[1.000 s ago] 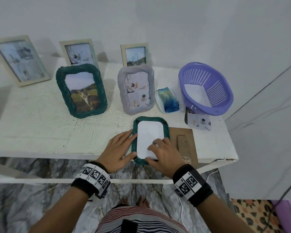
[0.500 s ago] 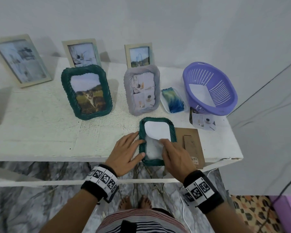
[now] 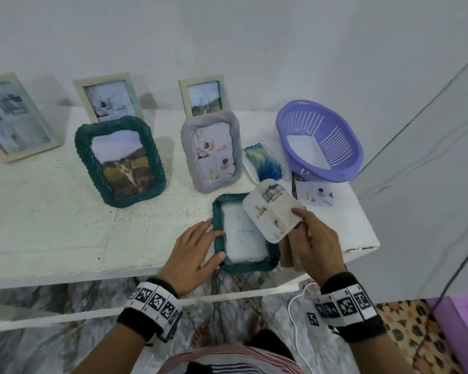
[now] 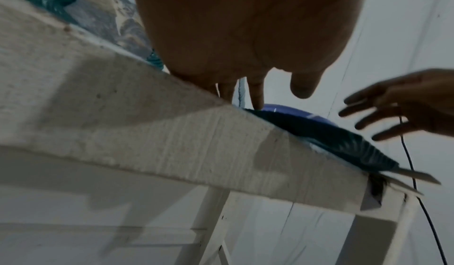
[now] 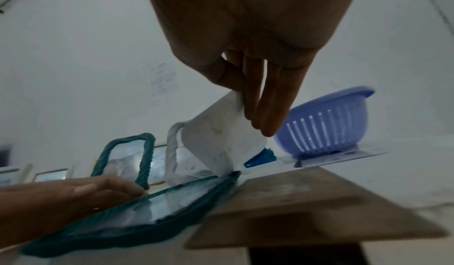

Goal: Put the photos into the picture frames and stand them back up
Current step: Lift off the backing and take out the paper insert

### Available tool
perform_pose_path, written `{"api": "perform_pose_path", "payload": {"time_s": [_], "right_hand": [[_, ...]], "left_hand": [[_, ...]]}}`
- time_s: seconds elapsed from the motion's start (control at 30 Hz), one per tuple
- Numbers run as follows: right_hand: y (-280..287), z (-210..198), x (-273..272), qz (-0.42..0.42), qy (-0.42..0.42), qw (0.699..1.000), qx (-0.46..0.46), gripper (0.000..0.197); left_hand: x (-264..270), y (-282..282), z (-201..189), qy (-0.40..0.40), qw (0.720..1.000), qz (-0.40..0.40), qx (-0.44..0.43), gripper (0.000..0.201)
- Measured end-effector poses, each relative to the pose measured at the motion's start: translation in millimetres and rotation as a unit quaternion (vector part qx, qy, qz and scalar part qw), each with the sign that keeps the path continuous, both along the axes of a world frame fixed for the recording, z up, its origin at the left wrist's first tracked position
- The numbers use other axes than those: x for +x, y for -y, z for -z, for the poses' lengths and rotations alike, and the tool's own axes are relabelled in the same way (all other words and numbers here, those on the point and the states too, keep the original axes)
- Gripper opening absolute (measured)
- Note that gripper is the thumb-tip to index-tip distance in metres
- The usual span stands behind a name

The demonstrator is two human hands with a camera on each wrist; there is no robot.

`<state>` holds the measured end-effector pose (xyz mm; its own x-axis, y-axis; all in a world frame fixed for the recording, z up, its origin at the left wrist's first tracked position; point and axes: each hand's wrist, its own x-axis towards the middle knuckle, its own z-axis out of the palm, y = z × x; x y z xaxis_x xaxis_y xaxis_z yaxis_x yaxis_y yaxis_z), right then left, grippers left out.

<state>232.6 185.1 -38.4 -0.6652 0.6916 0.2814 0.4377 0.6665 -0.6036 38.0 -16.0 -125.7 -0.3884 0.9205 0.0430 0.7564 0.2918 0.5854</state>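
Lying flat at the worktop [image 3: 52,225] front edge, a ropy green frame [image 3: 243,265] is steadied by the left hand [image 3: 193,255], fingers spread. The right hand [image 3: 318,247] pinches a rounded photo [image 3: 272,209] tilted above it; beyond stands a slotted purple basket [image 3: 319,139].

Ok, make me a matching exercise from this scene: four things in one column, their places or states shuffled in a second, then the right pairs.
Things
1. small green frame
2. photo
3. purple basket
4. large green frame

Places or states
A. stands upright with a cat picture in it
B. lies flat at the table's near edge, the left hand resting on its side
C. pinched in the right hand and lifted over the flat frame
D. sits at the right end of the table, a white sheet inside

Pairs: 1-B, 2-C, 3-D, 4-A
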Motion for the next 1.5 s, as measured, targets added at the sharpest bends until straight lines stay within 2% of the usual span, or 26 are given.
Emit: {"api": "perform_pose_path", "payload": {"time_s": [0.1,0.17,0.3,0.47,0.57,0.73,0.8,0.9,1.03,1.33,1.5], "right_hand": [[-20,3,17,0.013,0.026,1.0,0.007,0.028],[-35,10,28,0.025,0.022,0.999,0.024,0.026],[-64,18,47,0.029,0.035,0.996,0.072,0.022],[-95,17,63,0.02,0.07,0.991,0.112,0.016],[-116,18,69,-0.025,0.108,0.989,0.1,0.025],[-149,22,74,-0.09,0.163,0.98,0.066,0.03],[-160,22,73,-0.109,0.177,0.976,0.069,0.031],[-175,21,73,-0.134,0.194,0.969,0.073,0.031],[-191,16,66,-0.17,0.221,0.958,0.062,0.031],[-217,13,18,-0.202,0.324,0.923,0.052,0.034],[-211,12,19,-0.209,0.332,0.919,0.03,0.035]], "left_hand": [[-3,-3,-12,0.06,0.998,-0.031,0.01,0.06],[-5,-10,-24,0.071,0.996,-0.043,0.015,0.062],[-7,-44,-55,0.054,0.996,-0.036,0.057,0.054],[4,-123,-89,0.004,0.996,0.009,0.084,0.048],[12,-178,-101,-0.052,0.997,0.03,0.058,0.058],[23,-252,-108,-0.147,0.987,0.001,-0.057,0.058],[22,-266,-106,-0.164,0.983,-0.013,-0.082,0.051],[17,-278,-102,-0.134,0.989,-0.025,-0.058,0.037],[10,-281,-107,-0.112,0.993,-0.027,0.007,0.033],[16,-277,-99,-0.12,0.992,-0.031,-0.02,0.034],[21,-272,-90,-0.11,0.993,-0.043,-0.022,0.032]]}}
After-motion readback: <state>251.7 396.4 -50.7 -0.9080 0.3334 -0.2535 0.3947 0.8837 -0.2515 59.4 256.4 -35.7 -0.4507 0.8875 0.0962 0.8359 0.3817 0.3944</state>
